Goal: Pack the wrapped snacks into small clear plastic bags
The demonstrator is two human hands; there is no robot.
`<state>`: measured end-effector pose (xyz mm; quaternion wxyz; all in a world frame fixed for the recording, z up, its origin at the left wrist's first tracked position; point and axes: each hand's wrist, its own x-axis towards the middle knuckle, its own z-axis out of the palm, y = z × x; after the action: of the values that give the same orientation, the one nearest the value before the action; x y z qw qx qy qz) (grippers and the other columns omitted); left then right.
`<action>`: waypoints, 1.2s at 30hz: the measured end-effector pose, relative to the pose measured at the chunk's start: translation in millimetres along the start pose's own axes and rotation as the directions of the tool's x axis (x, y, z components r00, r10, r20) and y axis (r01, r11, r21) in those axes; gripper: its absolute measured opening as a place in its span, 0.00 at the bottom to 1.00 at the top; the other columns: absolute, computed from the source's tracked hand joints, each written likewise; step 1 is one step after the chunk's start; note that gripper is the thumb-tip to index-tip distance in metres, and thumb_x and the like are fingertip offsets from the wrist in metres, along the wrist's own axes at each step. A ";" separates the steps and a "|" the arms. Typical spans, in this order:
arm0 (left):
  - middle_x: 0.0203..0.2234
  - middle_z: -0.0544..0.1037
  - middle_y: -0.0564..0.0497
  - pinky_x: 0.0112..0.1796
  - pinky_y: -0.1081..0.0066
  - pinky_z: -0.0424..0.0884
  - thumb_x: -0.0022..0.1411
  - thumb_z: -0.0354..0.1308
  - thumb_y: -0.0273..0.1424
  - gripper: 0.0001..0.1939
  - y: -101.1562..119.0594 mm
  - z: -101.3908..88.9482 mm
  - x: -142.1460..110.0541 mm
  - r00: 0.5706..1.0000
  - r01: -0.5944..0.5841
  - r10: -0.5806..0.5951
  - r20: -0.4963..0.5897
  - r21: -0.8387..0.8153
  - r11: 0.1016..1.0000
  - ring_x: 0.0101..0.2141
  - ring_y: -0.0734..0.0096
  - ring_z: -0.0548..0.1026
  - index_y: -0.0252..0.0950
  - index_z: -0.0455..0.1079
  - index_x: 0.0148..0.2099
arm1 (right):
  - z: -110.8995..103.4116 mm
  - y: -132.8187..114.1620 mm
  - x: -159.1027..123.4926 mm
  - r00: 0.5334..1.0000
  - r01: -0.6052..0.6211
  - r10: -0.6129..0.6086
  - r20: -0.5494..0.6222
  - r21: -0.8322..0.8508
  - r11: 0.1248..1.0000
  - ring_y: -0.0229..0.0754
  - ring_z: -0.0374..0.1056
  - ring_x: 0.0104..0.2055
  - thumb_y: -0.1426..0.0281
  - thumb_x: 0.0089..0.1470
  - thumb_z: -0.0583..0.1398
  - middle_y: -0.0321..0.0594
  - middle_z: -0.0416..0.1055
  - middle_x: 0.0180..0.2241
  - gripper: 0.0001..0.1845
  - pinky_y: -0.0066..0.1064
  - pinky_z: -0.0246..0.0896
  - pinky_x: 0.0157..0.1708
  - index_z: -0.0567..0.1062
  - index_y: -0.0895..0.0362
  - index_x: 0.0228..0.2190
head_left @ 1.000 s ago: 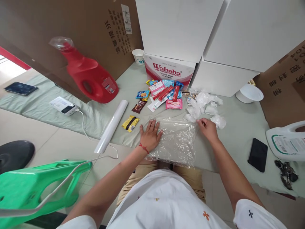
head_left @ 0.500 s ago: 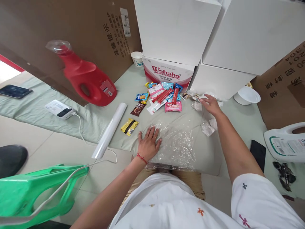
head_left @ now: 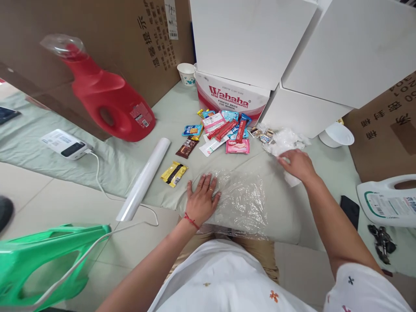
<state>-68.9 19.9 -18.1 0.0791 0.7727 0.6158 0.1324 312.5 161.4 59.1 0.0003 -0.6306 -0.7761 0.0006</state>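
Note:
My left hand [head_left: 202, 200] lies flat with its fingers apart on the left edge of a clear plastic sheet [head_left: 242, 201], which is spread wrinkled over the table's front edge. My right hand [head_left: 298, 165] is closed on crumpled plastic wrap [head_left: 291, 178], whitish and see-through, part of it showing below the fingers. More of this crumpled wrap [head_left: 287, 138] lies just behind the hand. Left of it, small wrapped pieces [head_left: 264, 135] rest beside a heap of packaged snacks [head_left: 224, 130]. A yellow packet [head_left: 174, 174] sits apart, up and left of my left hand.
A shiny white roll [head_left: 144, 180] lies at the left, near a white device [head_left: 63, 144] with a cable. A red jug [head_left: 112, 102] stands behind. White boxes and a Wahaha carton [head_left: 232, 95] form the back. At right are a white bowl [head_left: 336, 134], a phone [head_left: 350, 211] and a white jug [head_left: 386, 201].
My right hand has come nearer to me from the small wrapped pieces and closed on crumpled wrap. The wrap behind it looks more bunched up. My left hand has stayed on the sheet.

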 end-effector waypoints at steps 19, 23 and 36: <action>0.70 0.62 0.41 0.68 0.35 0.43 0.74 0.46 0.41 0.28 -0.7 -2.6 -0.2 1.000 0.003 -0.003 -0.012 0.036 0.999 0.69 0.48 0.59 0.41 0.62 0.71 | -15.9 -14.6 159.1 0.970 -0.112 0.154 0.187 -0.214 0.970 0.53 0.58 0.58 0.63 0.65 0.58 0.60 0.73 0.49 0.21 0.54 0.38 0.62 0.78 0.65 0.50; 0.70 0.62 0.42 0.68 0.35 0.42 0.74 0.45 0.42 0.28 -0.7 -0.3 -0.6 1.000 0.012 -0.011 -0.018 0.030 0.999 0.70 0.49 0.59 0.40 0.62 0.71 | -47.2 -25.9 125.0 0.998 -0.067 0.067 -0.010 -0.137 0.988 0.59 0.62 0.57 0.67 0.66 0.54 0.61 0.74 0.50 0.22 0.57 0.46 0.60 0.77 0.64 0.54; 0.72 0.54 0.40 0.66 0.29 0.38 0.76 0.41 0.43 0.31 1.0 0.0 -0.8 1.000 0.030 -0.030 0.010 0.048 0.998 0.71 0.48 0.54 0.37 0.55 0.74 | 25.9 -177.9 -90.9 0.882 0.460 -0.469 0.048 0.134 0.878 0.56 0.53 0.71 0.50 0.65 0.54 0.44 0.66 0.65 0.30 0.58 0.47 0.69 0.68 0.45 0.64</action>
<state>-68.1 18.9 -17.9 0.0658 0.7658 0.6298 0.1124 156.9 35.9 33.4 0.0072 -0.4243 -0.9027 0.0715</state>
